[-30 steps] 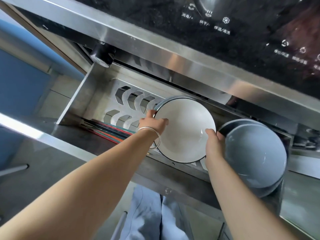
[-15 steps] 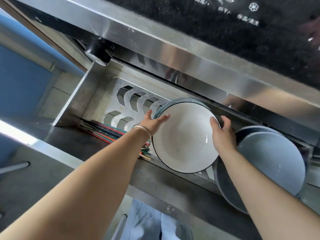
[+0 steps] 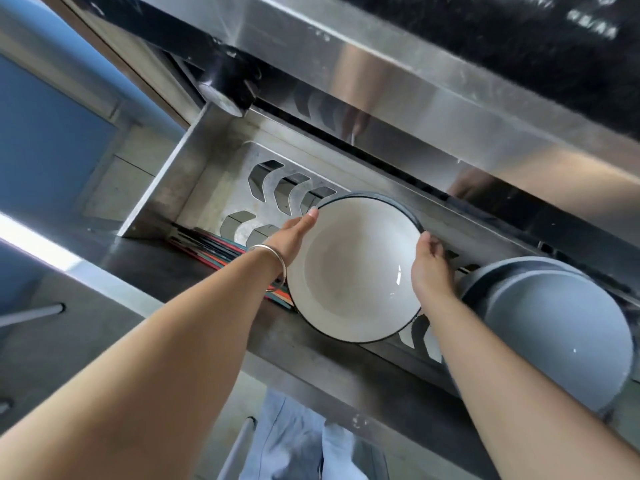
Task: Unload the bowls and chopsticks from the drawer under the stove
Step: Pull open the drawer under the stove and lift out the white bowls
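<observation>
Currently white bowl [image 3: 353, 268] being held over drawer [image 3: 162, 188] rack, left hand [image 3: 294, 233] flat on rim, right hand [image 3: 429, 268] curled round opposite rim. Risk: bowl being knocked against grey bowls [image 3: 554, 334] or slipping from flat-palm side; chopsticks [image 3: 214, 251] still lying in drawer.

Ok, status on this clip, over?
Left hand flat against white black-rimmed bowl, right hand gripping its rim. Grey bowls alongside. Nothing blocking.

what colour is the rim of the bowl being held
Black, a thin line around the white bowl; head view.
</observation>
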